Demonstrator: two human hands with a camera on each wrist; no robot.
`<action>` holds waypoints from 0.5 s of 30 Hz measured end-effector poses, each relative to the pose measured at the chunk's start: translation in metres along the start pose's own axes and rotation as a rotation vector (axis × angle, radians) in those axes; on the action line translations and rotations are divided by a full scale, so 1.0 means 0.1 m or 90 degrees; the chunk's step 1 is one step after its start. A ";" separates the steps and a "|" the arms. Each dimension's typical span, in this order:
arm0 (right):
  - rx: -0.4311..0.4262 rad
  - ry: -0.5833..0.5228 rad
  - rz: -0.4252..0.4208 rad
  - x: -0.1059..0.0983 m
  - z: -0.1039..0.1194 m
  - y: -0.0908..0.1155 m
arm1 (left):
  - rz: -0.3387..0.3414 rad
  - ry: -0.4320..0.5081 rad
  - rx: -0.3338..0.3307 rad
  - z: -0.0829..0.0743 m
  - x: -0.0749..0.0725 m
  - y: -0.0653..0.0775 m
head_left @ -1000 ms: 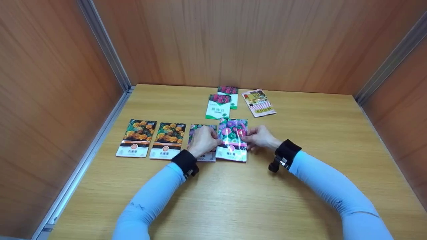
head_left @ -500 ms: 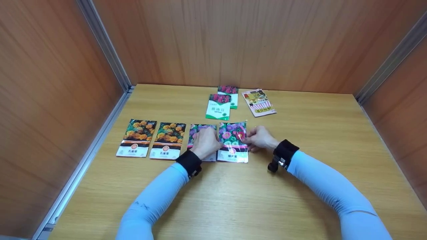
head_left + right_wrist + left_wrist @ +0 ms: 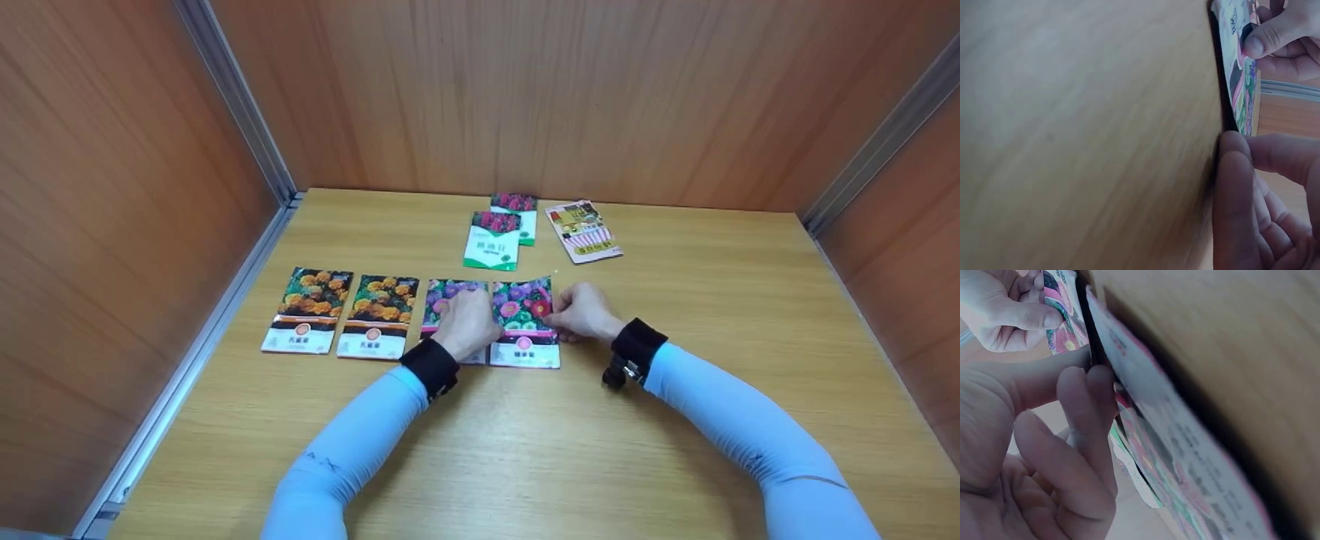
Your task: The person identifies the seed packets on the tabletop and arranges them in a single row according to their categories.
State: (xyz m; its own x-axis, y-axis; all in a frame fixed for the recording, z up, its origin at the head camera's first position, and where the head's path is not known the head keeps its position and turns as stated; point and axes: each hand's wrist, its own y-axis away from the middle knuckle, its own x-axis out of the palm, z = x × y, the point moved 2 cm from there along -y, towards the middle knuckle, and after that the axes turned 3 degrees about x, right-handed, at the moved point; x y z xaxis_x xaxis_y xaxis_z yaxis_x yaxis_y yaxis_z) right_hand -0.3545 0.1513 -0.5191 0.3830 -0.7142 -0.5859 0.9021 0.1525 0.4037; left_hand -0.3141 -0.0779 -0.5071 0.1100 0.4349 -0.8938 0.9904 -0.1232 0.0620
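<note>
A seed packet with pink and purple flowers [image 3: 523, 309] lies at the right end of a front row. My right hand [image 3: 585, 313] pinches its right edge between thumb and fingertips. From the other side, my left hand [image 3: 469, 324] pinches its left edge, its thumb on the packet's face in the right wrist view. Beneath my left hand lies a matching purple-flower seed packet [image 3: 433, 307], partly hidden by that hand. In the left wrist view, this packet's white lower end [image 3: 1151, 394] shows close to my left fingers.
Two orange-flower seed packets [image 3: 307, 309] continue the row leftward. Farther back, two green-and-white packets [image 3: 491, 244] overlap, and a yellow-and-pink striped packet [image 3: 585, 232] lies tilted beside them. Wooden panels [image 3: 525, 97] enclose the table on the back and both sides.
The right-end packet has come down flat and slid slightly toward the front, level with its neighbour. Both hands have kept hold of its edges; the left has shifted slightly right.
</note>
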 end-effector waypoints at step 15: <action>-0.074 0.102 -0.052 0.00 0.00 0.02 | -0.031 -0.061 0.071 -0.09 0.02 0.04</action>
State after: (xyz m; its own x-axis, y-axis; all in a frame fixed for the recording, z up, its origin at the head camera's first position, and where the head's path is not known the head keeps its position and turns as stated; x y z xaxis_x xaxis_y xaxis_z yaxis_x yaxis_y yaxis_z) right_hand -0.3530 0.1520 -0.5185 0.3263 -0.6113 -0.7209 0.9446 0.1833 0.2722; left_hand -0.3093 -0.0694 -0.5049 0.0483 0.3561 -0.9332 0.9783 -0.2052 -0.0277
